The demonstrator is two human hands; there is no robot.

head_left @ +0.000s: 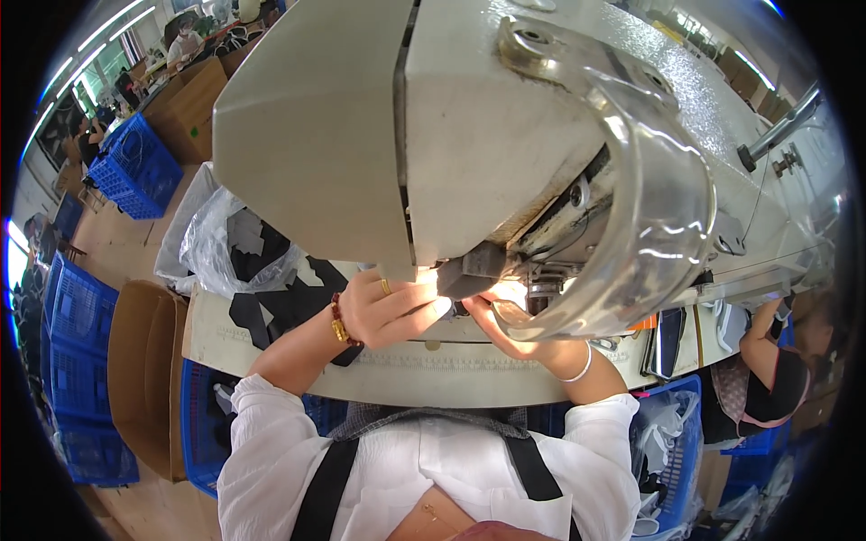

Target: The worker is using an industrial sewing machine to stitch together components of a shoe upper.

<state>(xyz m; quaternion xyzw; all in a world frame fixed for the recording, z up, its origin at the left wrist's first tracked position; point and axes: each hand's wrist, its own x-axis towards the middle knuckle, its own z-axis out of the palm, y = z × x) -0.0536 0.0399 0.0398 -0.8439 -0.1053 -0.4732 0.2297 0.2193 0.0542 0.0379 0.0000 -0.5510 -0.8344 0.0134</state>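
**Hands at the needle area of an industrial sewing machine**

I see a pale worktable running across the view, with dark cut fabric pieces and a clear plastic bag at its left end. Blue plastic crates and cardboard boxes stand on the floor to the left; another person sits at the far right. The grey sewing machine head fills the upper frame, with a clear curved guard in front.

Left hand — ringed, with a bead bracelet — reaches under the head, fingers curled, pinching a small dark workpiece beside the needle area. Right hand lies just opposite, mostly hidden behind the guard; I cannot tell its grip.
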